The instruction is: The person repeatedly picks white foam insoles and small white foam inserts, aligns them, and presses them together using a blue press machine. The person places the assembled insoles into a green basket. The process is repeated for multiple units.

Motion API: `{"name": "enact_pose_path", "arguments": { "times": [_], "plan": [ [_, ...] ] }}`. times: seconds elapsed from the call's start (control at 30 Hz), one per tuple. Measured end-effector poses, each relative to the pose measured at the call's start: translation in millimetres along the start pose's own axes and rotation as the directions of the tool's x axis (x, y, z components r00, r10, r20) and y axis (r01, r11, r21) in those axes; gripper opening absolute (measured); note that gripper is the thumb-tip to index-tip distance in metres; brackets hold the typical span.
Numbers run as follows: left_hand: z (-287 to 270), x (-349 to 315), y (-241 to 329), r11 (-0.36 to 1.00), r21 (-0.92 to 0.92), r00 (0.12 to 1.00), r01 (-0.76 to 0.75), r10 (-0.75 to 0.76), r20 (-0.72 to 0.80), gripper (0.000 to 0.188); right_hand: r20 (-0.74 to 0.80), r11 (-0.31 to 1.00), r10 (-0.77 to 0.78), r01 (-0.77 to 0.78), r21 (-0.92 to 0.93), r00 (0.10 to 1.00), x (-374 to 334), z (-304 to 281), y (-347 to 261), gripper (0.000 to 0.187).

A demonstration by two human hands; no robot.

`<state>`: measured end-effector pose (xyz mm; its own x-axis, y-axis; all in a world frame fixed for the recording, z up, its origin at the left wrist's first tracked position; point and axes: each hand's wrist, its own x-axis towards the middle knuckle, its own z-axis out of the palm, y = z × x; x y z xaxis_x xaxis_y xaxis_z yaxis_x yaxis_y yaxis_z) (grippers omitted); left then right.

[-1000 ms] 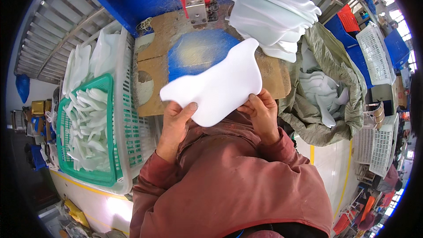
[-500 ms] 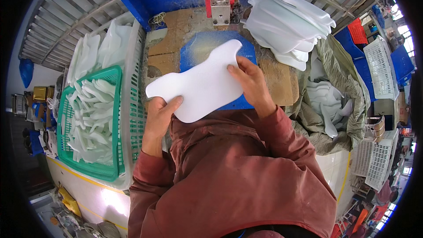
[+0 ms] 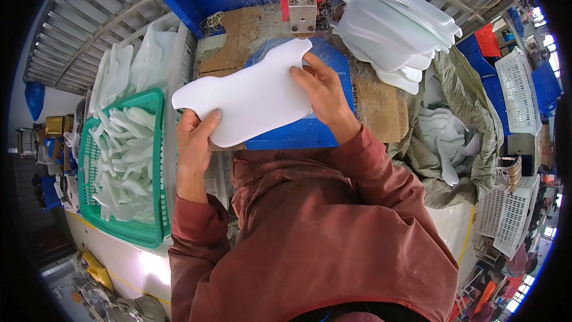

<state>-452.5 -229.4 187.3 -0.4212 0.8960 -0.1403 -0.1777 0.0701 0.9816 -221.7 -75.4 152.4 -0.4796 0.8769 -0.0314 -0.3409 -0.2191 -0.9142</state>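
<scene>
A curved white foam-like sheet (image 3: 247, 98), wide with a wavy upper edge, is held up between my two hands over the worktop. My left hand (image 3: 195, 137) pinches its lower left side, thumb on top and fingers hidden beneath. At the right end my right hand (image 3: 322, 86) grips it the same way, thumb on the face and fingers behind. Under the sheet lies a blue board (image 3: 328, 134) on the dusty bench. Beyond it stands a metal press head (image 3: 302, 15) on a red column, apart from the sheet.
A stack of similar white sheets (image 3: 399, 36) sits at the back right. Beside it is an open green-grey sack (image 3: 471, 167) of white pieces. On the left, a green basket (image 3: 159, 173) of small white pieces rests against a larger white crate (image 3: 183, 59).
Both hands have shifted the white sheet to the left and slightly farther away. It stays gripped at both ends.
</scene>
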Motion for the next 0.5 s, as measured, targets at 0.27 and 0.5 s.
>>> {"name": "enact_pose_path", "arguments": {
  "times": [0.27,0.5],
  "plan": [
    [11,16,6,0.999,-0.031,0.998,0.030,-0.029,0.050,0.046,-0.036,0.996,-0.036,0.038,0.076,0.999,5,-9,0,0.038],
    [30,37,8,0.998,-0.060,0.996,0.027,-0.022,0.085,0.038,-0.098,0.994,-0.094,0.099,0.053,0.991,8,-27,-6,0.038]
  ]
}}
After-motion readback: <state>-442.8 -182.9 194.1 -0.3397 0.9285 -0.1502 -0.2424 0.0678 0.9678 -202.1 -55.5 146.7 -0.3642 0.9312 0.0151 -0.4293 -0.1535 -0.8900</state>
